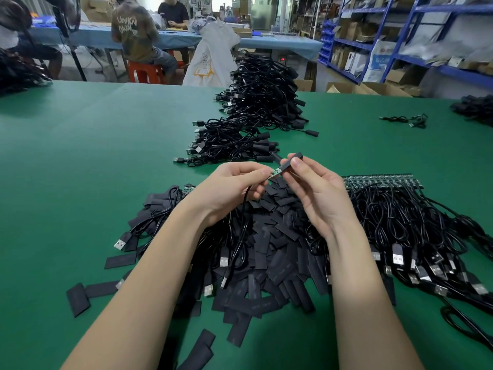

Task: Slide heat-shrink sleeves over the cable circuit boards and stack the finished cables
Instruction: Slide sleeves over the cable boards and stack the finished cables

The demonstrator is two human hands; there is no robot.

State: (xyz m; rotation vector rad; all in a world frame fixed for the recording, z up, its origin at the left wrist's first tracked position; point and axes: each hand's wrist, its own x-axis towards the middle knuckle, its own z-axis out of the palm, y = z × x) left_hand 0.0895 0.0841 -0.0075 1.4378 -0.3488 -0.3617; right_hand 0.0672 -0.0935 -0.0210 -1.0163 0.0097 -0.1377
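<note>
Green felt covers the table (93,161), and everything the job needs lies on it. Furthest out, the stack (256,102) of finished cables runs away from the person in a long black ridge; a careless toss onto its near end could tip the leaning heap or snag a plug and drag neighbours off. To the right, the unsleeved cables (400,217) lie fanned with their boards lined up along the far edge, and their leads are looped enough that pulling one free may tangle others. Below the hands spreads the pile of loose sleeves (269,257), flat and slippery, some already strayed toward the table's near edge. The left hand (234,188) pinches the cable (246,198) just behind its board (276,172), fingers curled round the lead, which hangs down into the pile. The right hand (314,193) pinches a sleeve (292,160) between thumb and fingertips, its mouth meeting the board's far end. The sleeve looks barely started, most of the board still bare. The risk here is a flattened sleeve mouth: if it is not squeezed open, the board's corner or a solder joint may catch, buckle the sleeve or strain the wire joint. Pushing at an angle would do the same.
</note>
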